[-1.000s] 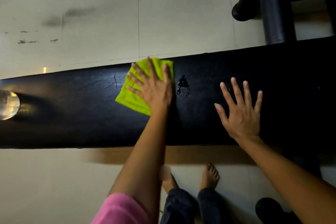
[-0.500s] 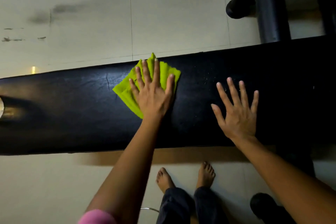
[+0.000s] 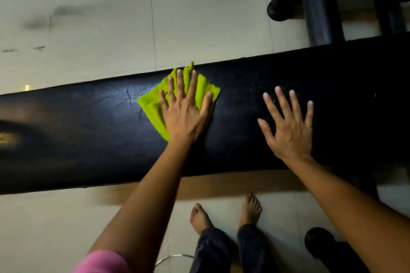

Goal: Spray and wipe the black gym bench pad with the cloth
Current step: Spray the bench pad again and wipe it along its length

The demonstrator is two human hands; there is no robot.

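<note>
The black gym bench pad [image 3: 77,128] runs across the view from left to right, with creases in its vinyl left of centre. A bright green cloth [image 3: 153,106] lies on it near the far edge. My left hand [image 3: 184,113] presses flat on the cloth, fingers spread, and covers most of it. To the right, my right hand [image 3: 288,126] rests flat on the bare pad with nothing in it. A few tiny droplets glint on the pad by that hand. No spray bottle is in view.
Black padded frame tubes [image 3: 317,6] rise behind the pad at the upper right. The floor is pale tile. My bare feet [image 3: 199,217] stand close to the pad's near edge. A dark rounded object [image 3: 319,241] and a metal ring [image 3: 173,258] sit low in the view.
My left hand slid the cloth rightward and toward the far edge, over a small puddle of liquid that no longer shows. My right hand stayed flat on the pad.
</note>
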